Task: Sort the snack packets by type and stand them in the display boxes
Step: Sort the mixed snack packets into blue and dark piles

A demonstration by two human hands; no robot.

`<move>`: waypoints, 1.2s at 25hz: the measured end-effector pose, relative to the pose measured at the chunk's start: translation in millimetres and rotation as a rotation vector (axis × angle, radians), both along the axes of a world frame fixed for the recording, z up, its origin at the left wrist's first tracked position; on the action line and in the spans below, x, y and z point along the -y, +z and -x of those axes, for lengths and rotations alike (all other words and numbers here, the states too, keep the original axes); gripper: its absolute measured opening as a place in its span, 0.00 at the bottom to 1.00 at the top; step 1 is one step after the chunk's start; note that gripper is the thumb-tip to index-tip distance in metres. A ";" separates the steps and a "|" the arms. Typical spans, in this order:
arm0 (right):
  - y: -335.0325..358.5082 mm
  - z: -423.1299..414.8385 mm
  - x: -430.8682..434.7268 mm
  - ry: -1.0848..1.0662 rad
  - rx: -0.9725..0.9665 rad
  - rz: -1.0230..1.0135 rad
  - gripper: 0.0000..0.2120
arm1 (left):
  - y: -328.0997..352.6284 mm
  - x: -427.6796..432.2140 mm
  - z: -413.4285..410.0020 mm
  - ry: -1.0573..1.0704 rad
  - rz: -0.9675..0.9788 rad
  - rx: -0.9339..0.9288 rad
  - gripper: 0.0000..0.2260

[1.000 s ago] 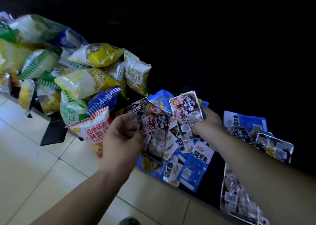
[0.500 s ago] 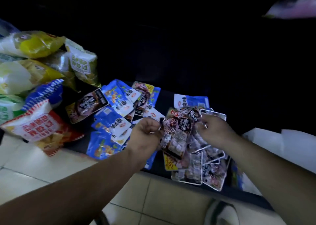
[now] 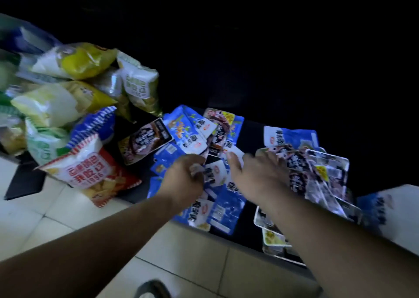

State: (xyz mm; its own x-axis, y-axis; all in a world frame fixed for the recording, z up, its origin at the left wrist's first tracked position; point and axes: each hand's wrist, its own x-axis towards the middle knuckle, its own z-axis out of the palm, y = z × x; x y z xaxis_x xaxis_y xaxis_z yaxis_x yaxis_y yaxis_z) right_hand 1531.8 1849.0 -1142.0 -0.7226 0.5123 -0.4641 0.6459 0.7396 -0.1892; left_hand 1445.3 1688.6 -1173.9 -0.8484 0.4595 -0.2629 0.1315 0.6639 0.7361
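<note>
Dark tabletop (image 3: 254, 134) over pale floor tiles (image 3: 68, 218): left hand (image 3: 183, 181) is pinching a small packet (image 3: 196, 170) in curled fingers among the blue-and-white packets (image 3: 226, 209); right hand (image 3: 256, 177), thumb spread wide, is reaching onto the dark packets (image 3: 317, 175). Advisable: gathering one type per grip, edges aligned.

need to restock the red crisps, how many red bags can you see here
1: the red-and-white crisp bag at the front of the big-bag pile, left of the left hand. Others may be buried underneath.
</note>
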 end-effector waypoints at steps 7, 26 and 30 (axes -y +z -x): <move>-40.1 78.6 14.0 -0.322 -0.316 0.403 0.32 | -33.0 37.8 111.9 0.007 0.644 0.028 0.43; -59.8 116.3 30.1 -0.613 -0.508 0.719 0.49 | -38.8 47.1 82.9 -0.235 0.589 -0.281 0.28; -57.7 112.0 32.4 -0.559 -0.530 0.668 0.52 | -41.0 43.8 78.1 -0.294 0.586 -0.292 0.31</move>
State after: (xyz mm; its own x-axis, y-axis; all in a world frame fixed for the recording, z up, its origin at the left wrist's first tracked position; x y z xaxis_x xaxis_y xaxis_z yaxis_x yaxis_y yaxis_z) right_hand 1419.8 1816.6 -1199.7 -0.6546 0.5930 -0.4688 0.5799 -0.0039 -0.8147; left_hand 1367.2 1644.8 -1214.8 -0.7847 0.5323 -0.3177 0.5025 0.8463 0.1769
